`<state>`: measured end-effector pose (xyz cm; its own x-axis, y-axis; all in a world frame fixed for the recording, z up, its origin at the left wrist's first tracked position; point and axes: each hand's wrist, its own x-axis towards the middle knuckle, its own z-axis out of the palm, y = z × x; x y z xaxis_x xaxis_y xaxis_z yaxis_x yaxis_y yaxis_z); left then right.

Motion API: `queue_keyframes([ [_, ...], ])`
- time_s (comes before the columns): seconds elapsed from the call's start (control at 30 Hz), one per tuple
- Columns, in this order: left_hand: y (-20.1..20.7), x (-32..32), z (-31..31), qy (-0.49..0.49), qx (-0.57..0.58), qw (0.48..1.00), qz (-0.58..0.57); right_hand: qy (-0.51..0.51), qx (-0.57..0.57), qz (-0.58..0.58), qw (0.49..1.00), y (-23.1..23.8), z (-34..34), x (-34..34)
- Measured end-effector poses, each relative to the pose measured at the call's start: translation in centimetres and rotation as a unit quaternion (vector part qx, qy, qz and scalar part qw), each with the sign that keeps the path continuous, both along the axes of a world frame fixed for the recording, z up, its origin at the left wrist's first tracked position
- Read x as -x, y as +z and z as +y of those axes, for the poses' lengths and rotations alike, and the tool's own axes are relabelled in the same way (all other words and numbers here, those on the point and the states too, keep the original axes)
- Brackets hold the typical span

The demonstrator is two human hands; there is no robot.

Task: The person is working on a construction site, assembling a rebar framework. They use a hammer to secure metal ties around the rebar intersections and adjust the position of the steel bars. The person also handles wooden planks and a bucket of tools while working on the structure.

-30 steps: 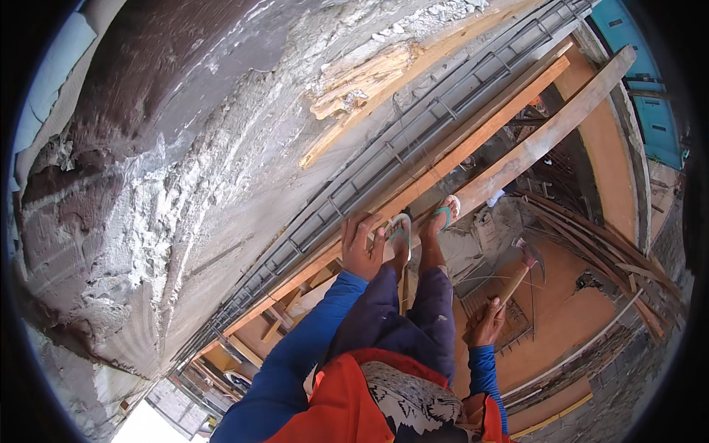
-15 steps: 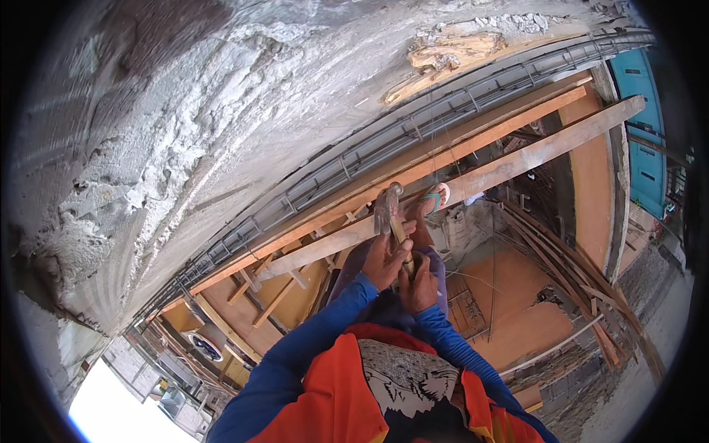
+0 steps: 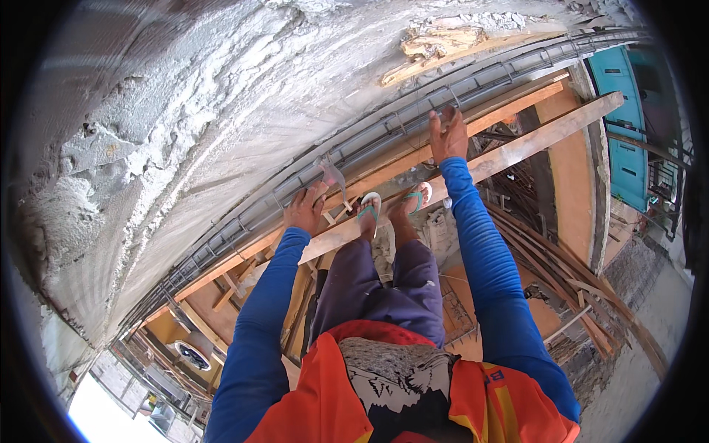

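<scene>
My left hand (image 3: 303, 212) is down at the long orange-brown timber (image 3: 399, 164), its fingers curled. A claw hammer (image 3: 331, 173) shows its head just past those fingers, against the steel bars; the hand appears closed on it, though the grip itself is hidden. Farther right, my right hand (image 3: 449, 139) reaches up to the same timber and the rebar cage (image 3: 396, 127). Its fingers are spread and hold nothing visible. Both arms are stretched out. My sandalled feet (image 3: 390, 208) stand between the hands, at the pale plank (image 3: 509, 153).
A rough grey concrete face (image 3: 221, 111) rises beyond the rebar. Broken yellowish wood (image 3: 439, 48) sticks to it. Loose boards (image 3: 550, 258) lie stacked at right, beside an upright brown panel (image 3: 572, 177). A teal door or panel (image 3: 619, 118) stands at far right. Lower-level surfaces show below the planks.
Both hands were together on the hammer before my body. They have parted: the left went left and forward with the hammer; the right let go and moved forward and right. Both feet now show.
</scene>
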<state>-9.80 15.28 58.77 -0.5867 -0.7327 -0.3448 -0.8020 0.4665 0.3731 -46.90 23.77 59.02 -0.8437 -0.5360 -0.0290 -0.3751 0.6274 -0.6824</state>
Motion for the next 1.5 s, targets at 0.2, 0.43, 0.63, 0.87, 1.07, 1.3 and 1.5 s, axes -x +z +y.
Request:
queue_keyframes([
  [0.2,-2.7,-0.3,-0.3,-0.015,0.008,0.999,0.028,0.015,-0.106,-0.138,0.985,-6.4,-4.4,-0.9],
  [0.43,-3.4,-0.6,1.4,0.046,0.007,0.998,0.051,0.024,0.038,-0.557,0.829,-0.9,-2.5,0.6],
  [0.63,-2.2,-0.2,3.2,0.102,0.044,0.992,0.063,-0.026,0.124,-0.585,0.801,1.3,2.5,2.5],
  [0.87,3.9,4.8,8.1,0.035,0.090,0.988,0.117,-0.037,0.147,-0.656,0.739,4.5,5.5,1.8],
  [1.07,1.2,16.2,8.1,-0.111,0.028,0.984,0.133,0.184,0.036,-0.117,0.975,-1.5,9.6,4.3],
  [1.3,-1.6,27.3,5.8,-0.124,0.019,0.988,0.090,0.180,-0.097,-0.117,0.972,-2.2,10.2,4.4],
  [1.5,-4.6,29.2,5.9,-0.106,0.090,0.989,0.044,0.232,-0.075,-0.136,0.960,-4.3,11.3,7.1],
])
